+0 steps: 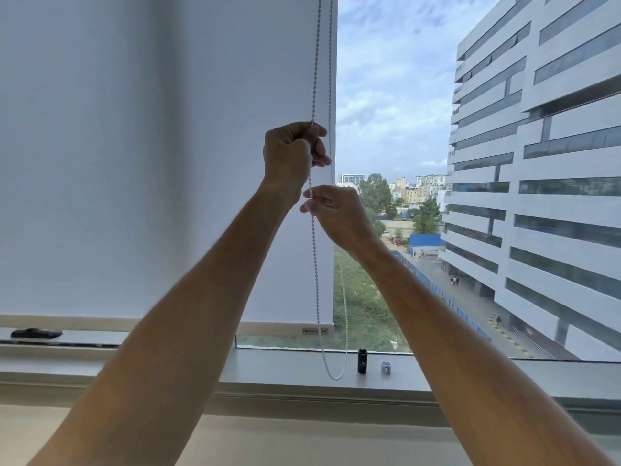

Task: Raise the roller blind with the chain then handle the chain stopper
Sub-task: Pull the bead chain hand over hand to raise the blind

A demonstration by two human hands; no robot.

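Observation:
A white roller blind (151,163) covers the left window almost down to the sill, its bottom bar (285,328) just above the frame. A white bead chain (315,62) hangs in a loop along the blind's right edge, its low end (336,376) reaching the sill. My left hand (290,156) grips the front strand of the chain in a fist, high up. Just below it, my right hand (336,210) pinches the same strand between thumb and fingers. No chain stopper is visible to me.
On the window sill (285,368) stand a small black cylinder (362,360) and a small pale grey object (386,368), just right of the chain loop. A dark object (35,333) lies at the far left of the frame. Bare glass shows buildings to the right.

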